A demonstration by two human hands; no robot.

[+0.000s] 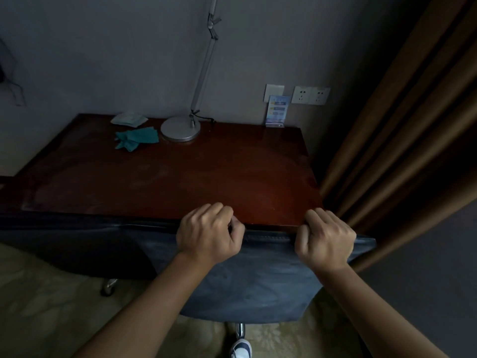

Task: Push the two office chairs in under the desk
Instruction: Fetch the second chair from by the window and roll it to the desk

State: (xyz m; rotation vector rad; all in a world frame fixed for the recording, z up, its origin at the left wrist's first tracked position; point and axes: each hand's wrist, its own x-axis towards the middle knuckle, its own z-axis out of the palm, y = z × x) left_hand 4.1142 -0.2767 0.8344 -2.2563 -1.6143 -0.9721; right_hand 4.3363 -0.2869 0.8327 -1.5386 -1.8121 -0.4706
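I had both hands, left [209,235] and right [325,239], fingers curled over the top edge of the blue-grey upholstered chair back [247,280], directly before the reddish-brown wooden surface [180,177], backrest touching its near edge.

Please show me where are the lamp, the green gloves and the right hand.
lamp [180,129], head view, on its round base.
green gloves [136,139], head view, on their middle.
right hand [325,239], head view, on its back.

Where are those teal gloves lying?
The crumpled teal rubber gloves lie at the far left of the reddish-brown wooden desk, just left of the round silver lamp base.
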